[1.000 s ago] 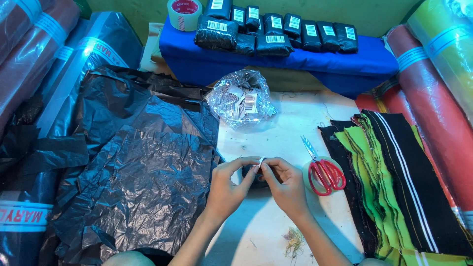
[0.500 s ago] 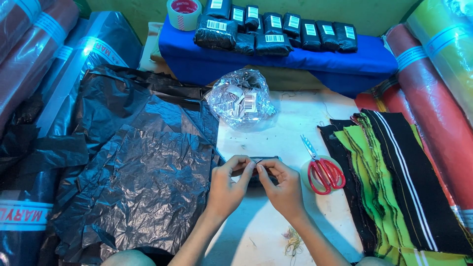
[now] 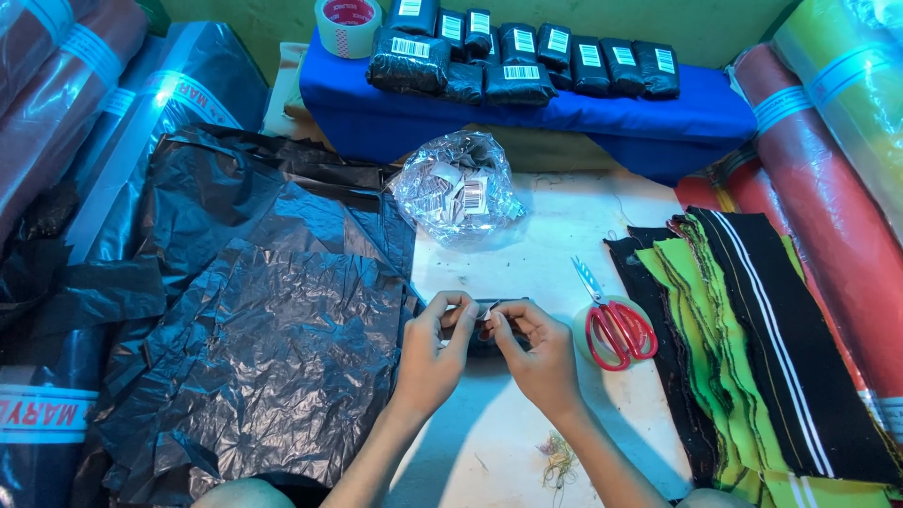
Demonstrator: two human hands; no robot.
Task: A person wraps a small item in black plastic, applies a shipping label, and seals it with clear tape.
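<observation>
Low centre of the frame, the left hand (image 3: 431, 356) and the right hand (image 3: 538, 356) meet over the pale counter (image 3: 555, 246), fingers (image 3: 463, 310) of both pinched narrow on a tiny white sticker label (image 3: 491, 313) held between the thumbs and forefingers. Right beneath it lies a small black packet (image 3: 503, 306), mostly hidden behind the knuckles, touching the counter just at the edge of the crumpled black plastic sheet (image 3: 273, 357) that fills the left half of the picture. That label looks featherlight and floppy, likely tacky on one face, so it wants a light grip by its very edge; the packet looks soft and squashy in slick wrap, best held across its sides. Below the hands, a little tangle of loose threads (image 3: 560, 458) sits on the counter. Just right of the right hand, red-handled scissors (image 3: 611, 325) lie closed, and past them a stack of black and lime fabric strips (image 3: 752, 357) runs to the lower right. Further up, centre, a clear bag of labels (image 3: 459, 193). At the top, a blue-covered ledge (image 3: 564, 118) carries a row of labelled black packets (image 3: 522, 61) and a roll of tape (image 3: 346, 23), with wrapped fabric rolls (image 3: 828, 160) flanking both sides
</observation>
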